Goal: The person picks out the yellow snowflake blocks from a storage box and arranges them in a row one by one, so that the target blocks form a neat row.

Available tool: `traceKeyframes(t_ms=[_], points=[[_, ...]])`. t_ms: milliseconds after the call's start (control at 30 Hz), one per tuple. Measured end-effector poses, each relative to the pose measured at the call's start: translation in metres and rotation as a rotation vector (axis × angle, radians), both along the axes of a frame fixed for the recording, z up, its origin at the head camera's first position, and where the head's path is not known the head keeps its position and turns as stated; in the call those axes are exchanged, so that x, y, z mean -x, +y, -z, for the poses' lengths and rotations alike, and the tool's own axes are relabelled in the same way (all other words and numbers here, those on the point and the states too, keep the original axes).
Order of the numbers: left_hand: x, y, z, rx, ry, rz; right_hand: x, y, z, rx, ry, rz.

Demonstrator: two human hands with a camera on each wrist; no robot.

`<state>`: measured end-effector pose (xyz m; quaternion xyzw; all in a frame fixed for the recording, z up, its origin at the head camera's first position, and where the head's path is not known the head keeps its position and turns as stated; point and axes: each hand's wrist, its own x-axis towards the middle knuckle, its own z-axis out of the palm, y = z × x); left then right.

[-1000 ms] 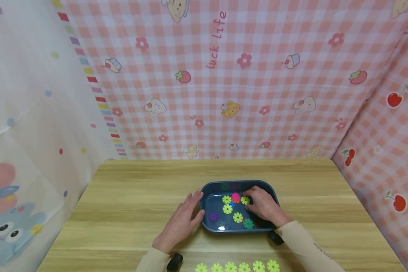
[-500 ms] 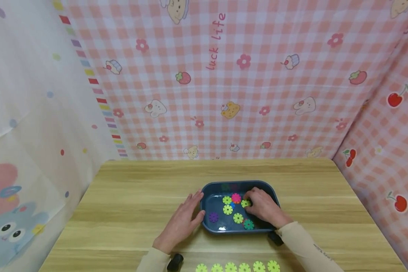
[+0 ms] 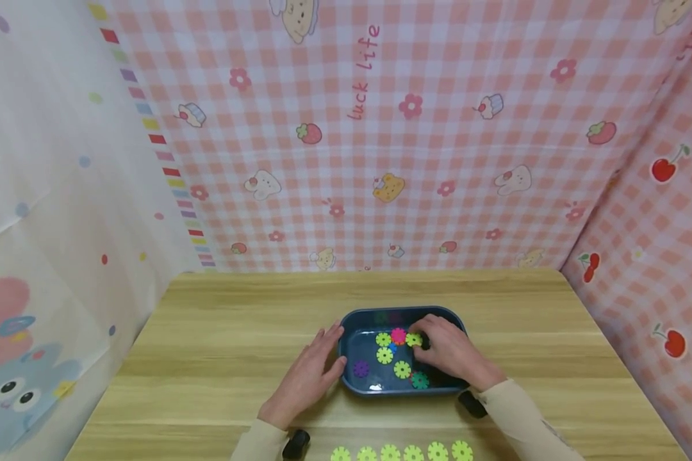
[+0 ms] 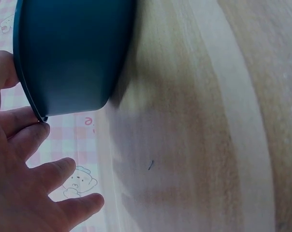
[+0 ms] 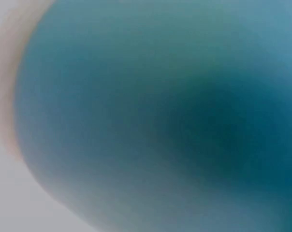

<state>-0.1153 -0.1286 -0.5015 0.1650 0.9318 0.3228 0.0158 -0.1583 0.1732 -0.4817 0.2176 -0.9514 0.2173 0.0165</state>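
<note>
A dark blue tray (image 3: 375,391) with rounded corners lies on the table. My left hand (image 3: 307,378) rests its fingertips and thumb on the tray's left rim, fingers mostly straight. In the left wrist view, that thumb and the fingers (image 4: 32,137) show beside the tray's outer wall (image 4: 78,63). Inside the tray, my right hand (image 3: 452,351) pinches a yellow-green notched plastic disc (image 3: 413,339) with thumb and fingers. Close by lie a pink disc (image 3: 399,336), several other yellow-green discs (image 3: 384,355) and a small blue piece (image 3: 393,348). Only blurred blue fills the right wrist view.
A purple disc (image 3: 361,368) and a green disc (image 3: 420,380) also lie in the tray. Several yellow-green discs (image 3: 390,453) form a row along the table's near edge. Patterned cloth (image 3: 334,160) hangs behind the wooden table (image 3: 236,333).
The yellow-green disc at my right fingertips dips toward me slightly, then comes back up. My left hand keeps its place on the rim.
</note>
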Motion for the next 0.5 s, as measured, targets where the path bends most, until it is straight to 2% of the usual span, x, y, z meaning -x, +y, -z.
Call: traceKeyframes(t_ms=[500], points=[[-0.001, 0.0, 0.003, -0.006, -0.005, -0.008, -0.023, 0.014, -0.009, 0.1, 0.059, -0.045]])
